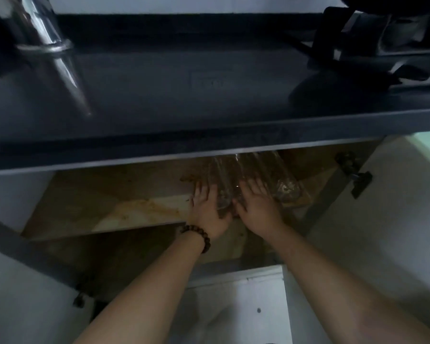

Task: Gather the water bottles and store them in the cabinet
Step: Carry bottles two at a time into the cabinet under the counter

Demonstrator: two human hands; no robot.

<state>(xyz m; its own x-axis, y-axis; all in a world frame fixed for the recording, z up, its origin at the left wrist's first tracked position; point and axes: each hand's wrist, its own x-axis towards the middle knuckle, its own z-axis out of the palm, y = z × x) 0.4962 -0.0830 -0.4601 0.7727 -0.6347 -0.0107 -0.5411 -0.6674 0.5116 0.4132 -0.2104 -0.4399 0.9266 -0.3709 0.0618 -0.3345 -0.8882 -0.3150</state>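
Here, in the head view, both hands reach into the open cabinet point(139, 214) under the counter point(209, 95), probably to push the load deeper. The left hand point(207, 211) and right hand point(257, 206) lie with fingers spread flat on the clear water bottles point(248, 170), which lie on the stained shelf; at least 2 bottles, exact count unclear.

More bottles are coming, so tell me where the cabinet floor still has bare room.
Free: the stained cabinet floor left of the left hand, out to the left wall. Crowded: the right side, where the clear bottles lie under both hands, right hand included, close to the right door hinge.
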